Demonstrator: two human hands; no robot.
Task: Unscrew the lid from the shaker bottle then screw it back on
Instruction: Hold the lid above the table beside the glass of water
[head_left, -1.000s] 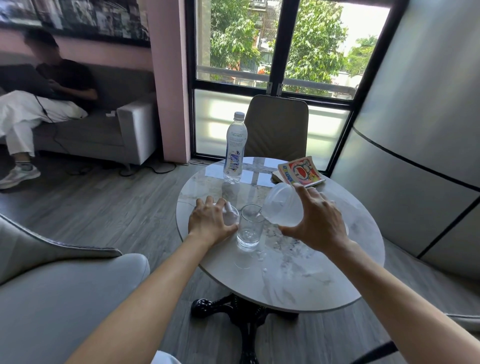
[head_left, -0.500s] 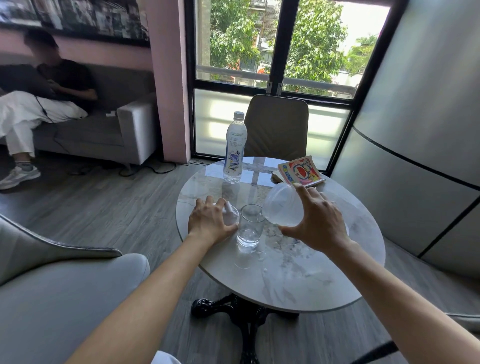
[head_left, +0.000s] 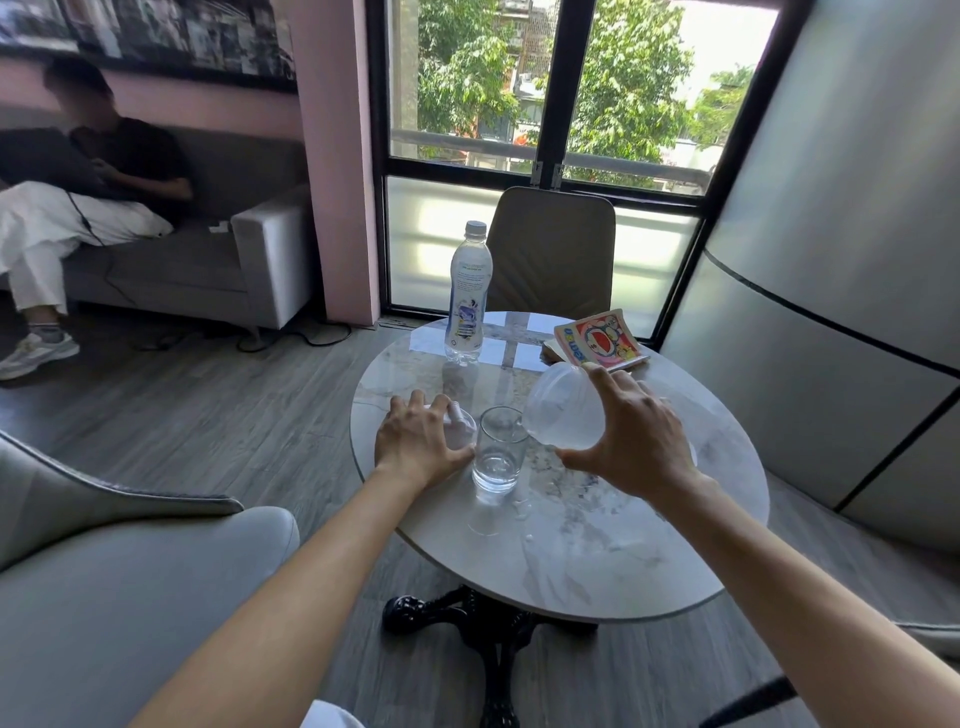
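Tilting one shaker (head_left: 563, 413) over one glass (head_left: 500, 449), right hand (head_left: 631, 434) grips it; left hand (head_left: 418, 444) covers lid (head_left: 461, 428) on tabletop (head_left: 597, 545).

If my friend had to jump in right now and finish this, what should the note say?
Right hand: holds the frosted shaker bottle, tilted so that its mouth is at the rim of the drinking glass, which holds a little water.
Left hand: resting on the table, covering a small clear piece, probably the lid.
Done: lid appears to be off the bottle.
Left: stand the bottle upright, pick up the lid and screw it back on.
Nearby: water bottle and a book at the far edge.
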